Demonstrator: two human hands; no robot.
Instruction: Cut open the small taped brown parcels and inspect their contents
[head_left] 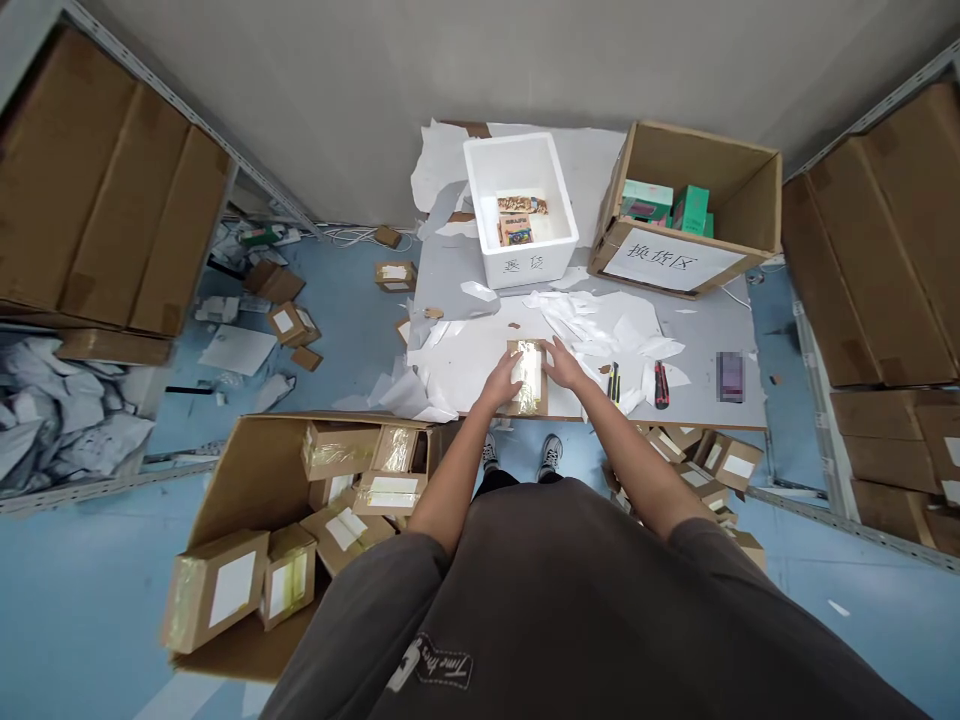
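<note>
A small cardboard box (531, 372) with a white label and clear tape lies at the table's front edge, between my two hands. My left hand (502, 382) grips its left side, fingers over the edge. Against the upper right side of the same box, my right hand (561, 363) is closed with its fingers at the corner. To the right of my right hand lie a yellow and black utility knife (614, 382) and a red and black utility knife (661, 385). Torn white paper (577, 318) is scattered just beyond the box.
A white foam bin (529, 262) with a few packets stands at the table's back. Beside it is a large carton (686, 270) holding green boxes. An open carton (247, 450) of parcels sits at my left; more parcels (731, 462) are under the table's right side.
</note>
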